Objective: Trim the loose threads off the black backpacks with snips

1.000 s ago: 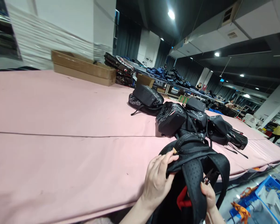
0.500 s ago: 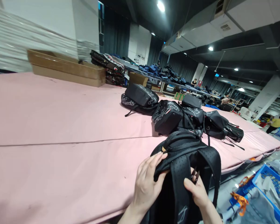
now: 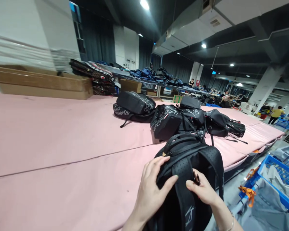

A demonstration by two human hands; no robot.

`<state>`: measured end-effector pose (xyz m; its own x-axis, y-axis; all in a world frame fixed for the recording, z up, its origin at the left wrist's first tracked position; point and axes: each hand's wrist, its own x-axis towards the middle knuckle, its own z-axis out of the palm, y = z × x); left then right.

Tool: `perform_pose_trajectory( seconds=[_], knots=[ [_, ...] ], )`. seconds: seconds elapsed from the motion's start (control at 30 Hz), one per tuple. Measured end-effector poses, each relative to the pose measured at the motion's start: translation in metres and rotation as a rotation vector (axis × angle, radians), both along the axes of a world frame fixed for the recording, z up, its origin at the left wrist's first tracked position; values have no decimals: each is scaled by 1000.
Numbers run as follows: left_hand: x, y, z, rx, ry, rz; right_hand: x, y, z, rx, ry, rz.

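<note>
A black backpack (image 3: 183, 195) stands upright before me at the table's near edge, its straps towards me. My left hand (image 3: 150, 189) rests on its upper left side, fingers stretched over the top edge and thumb apart, touching the shoulder strap (image 3: 188, 192). My right hand (image 3: 203, 189) is closed round small dark thread snips (image 3: 196, 177), whose tips stick up above the fingers. Its thumb lies against the same strap. Part of the snips is hidden in the palm. Beyond this bag, several black backpacks with white line drawings (image 3: 167, 122) lie on the pink table (image 3: 62, 138).
A long cardboard box (image 3: 45, 85) and a stack of patterned bags (image 3: 98, 77) stand at the table's far left. Blue crates (image 3: 276, 175) with grey cloth and orange ties (image 3: 248, 194) are at the right. A person in yellow (image 3: 276, 113) is far off.
My left thumb has come out from beneath the strap onto its front. The snips have tilted in my right hand. My view has turned slightly right.
</note>
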<state>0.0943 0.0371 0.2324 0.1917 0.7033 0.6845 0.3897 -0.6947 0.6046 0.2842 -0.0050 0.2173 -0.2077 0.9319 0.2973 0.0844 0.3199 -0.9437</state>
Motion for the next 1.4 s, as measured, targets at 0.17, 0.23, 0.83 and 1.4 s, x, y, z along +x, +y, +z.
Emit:
perform_pose_trajectory(
  seconds=[0.17,0.23,0.83,1.4],
  knots=[
    [16,0,4,-14,11,123,13,3,1,-5,-82,27],
    [21,0,5,-7,9,124,13,2,1,-3,-103,1],
    [25,11,-8,401,31,86,11,-22,5,-214,429,-117],
    [33,-1,4,323,-30,253,17,-48,32,255,-628,-599]
  ],
)
